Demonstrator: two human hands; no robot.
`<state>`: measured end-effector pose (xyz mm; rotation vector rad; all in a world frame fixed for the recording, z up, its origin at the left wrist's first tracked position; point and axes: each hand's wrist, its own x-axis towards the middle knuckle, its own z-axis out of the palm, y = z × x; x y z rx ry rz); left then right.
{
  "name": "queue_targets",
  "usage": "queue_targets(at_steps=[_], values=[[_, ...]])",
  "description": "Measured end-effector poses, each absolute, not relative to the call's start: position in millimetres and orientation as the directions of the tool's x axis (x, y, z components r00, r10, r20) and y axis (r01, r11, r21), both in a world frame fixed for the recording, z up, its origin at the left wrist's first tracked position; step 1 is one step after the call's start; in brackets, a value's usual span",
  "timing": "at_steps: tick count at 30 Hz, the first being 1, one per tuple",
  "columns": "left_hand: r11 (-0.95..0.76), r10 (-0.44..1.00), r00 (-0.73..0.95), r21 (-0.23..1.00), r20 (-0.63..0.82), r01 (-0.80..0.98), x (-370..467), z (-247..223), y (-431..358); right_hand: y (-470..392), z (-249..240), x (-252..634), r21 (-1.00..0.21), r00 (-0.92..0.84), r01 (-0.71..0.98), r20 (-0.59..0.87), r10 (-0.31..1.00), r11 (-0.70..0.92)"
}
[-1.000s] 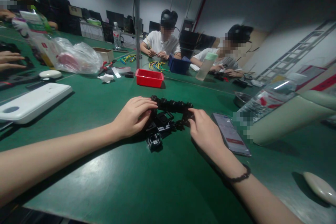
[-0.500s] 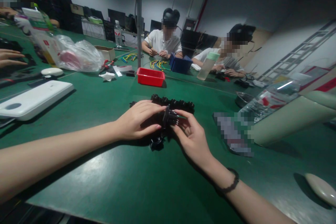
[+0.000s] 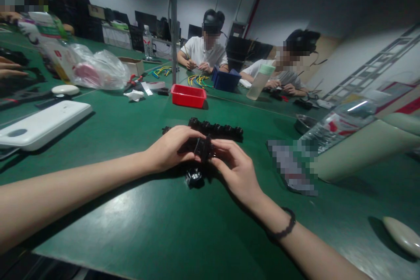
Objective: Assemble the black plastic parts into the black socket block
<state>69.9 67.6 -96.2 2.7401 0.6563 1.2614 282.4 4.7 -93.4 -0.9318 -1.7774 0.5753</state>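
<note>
Between my two hands is a small black plastic connector (image 3: 204, 148) with a flange, held just above the green table (image 3: 157, 223). The fingers and thumb of my left hand (image 3: 170, 146) close on its left side. On its right side, the fingertips and thumb of my right hand (image 3: 238, 166) pinch it, partly hiding that end. Just below lies another black part (image 3: 194, 178) with a shiny face, on the table. Behind my fingers stretches a row of several similar black parts (image 3: 226, 131), partly covered by my left hand.
A red bin (image 3: 189, 97) stands beyond the row. To the left are a white power bank-like device (image 3: 49, 122) and a plastic bag (image 3: 101, 70). A phone-shaped item (image 3: 290, 168), a green tumbler (image 3: 364, 148) and a water bottle (image 3: 334, 122) are right. Two people work across the table.
The connector has turned in my hands: its metal pins, visible before on the right, are now mostly hidden, and its other face shows. My left fingers have curled in around it.
</note>
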Motion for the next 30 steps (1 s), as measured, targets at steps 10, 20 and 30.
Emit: queue_targets(at_steps=[10,20,30], values=[[-0.838,0.528,0.529,0.31,0.665,0.448,68,-98,68,20,-88,307,-0.458,-0.229,0.749,0.499,0.836,0.479],[-0.874,0.473,0.575,0.275,0.667,0.4,69,-98,68,4,-89,290,-0.347,-0.413,0.661,0.573,0.708,0.666],[-0.928,0.352,0.654,0.16,0.67,0.335,71,-96,66,2,-91,281,-0.381,-0.404,0.569,0.642,0.651,0.729]])
